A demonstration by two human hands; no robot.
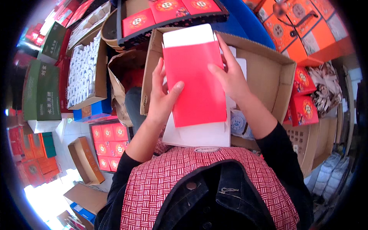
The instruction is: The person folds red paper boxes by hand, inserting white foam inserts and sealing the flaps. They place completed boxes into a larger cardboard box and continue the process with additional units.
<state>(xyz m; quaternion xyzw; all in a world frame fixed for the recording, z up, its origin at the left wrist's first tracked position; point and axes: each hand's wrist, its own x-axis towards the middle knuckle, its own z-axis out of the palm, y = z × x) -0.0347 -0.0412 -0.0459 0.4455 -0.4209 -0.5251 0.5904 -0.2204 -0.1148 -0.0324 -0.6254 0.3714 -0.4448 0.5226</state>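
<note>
Between my two hands is a flat red carton (195, 84) with a white flap standing out at its far end. My left hand (164, 94) grips its left edge, thumb on the red face. On the right edge my right hand (231, 76) holds it, thumb over the face and forefinger up along the side by the flap. White card (197, 134) shows beneath the carton's near end. Behind it lies an open shallow cardboard box (268, 73) with more white card pieces and blue-and-white packets (238, 122) partly hidden by my right arm.
A dark tray (172, 20) of red square boxes stands beyond the cardboard box. To the left is a carton of white packets (85, 71) beside green boxes (46, 92). Orange boxes (297, 23) are stacked at far right; an open cardboard box (87, 161) sits on the floor.
</note>
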